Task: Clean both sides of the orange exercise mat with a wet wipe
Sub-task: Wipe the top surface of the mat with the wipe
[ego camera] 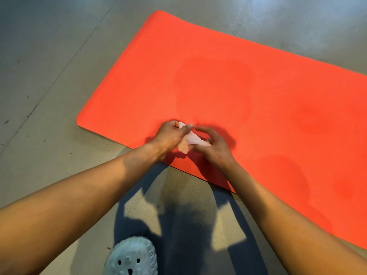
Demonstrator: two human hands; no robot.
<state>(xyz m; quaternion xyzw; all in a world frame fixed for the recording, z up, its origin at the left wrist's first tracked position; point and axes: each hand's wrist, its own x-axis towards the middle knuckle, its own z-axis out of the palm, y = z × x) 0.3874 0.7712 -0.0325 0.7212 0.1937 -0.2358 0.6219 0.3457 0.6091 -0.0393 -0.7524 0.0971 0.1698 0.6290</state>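
1. The orange mat [228, 56] lies flat on the grey floor [49, 76], one side up, so its whole face can be reached from where the person stands at its near long edge.
2. Both hands meet just over that near edge. The left hand [169, 136] has its fingers curled round the bunched wet wipe [191, 140], with the thumb pressed on top.
3. The right hand [215, 146] pinches the wipe's other end. I take this for pulling it out or refolding it to get a fresh face, not for wiping.
4. The wipe seems held clear of the mat, though I cannot tell for sure.
5. The darker patches [214, 86] look damp, so this side seems partly done.
6. A pale shoe [132, 257] is planted on the floor, off the mat.
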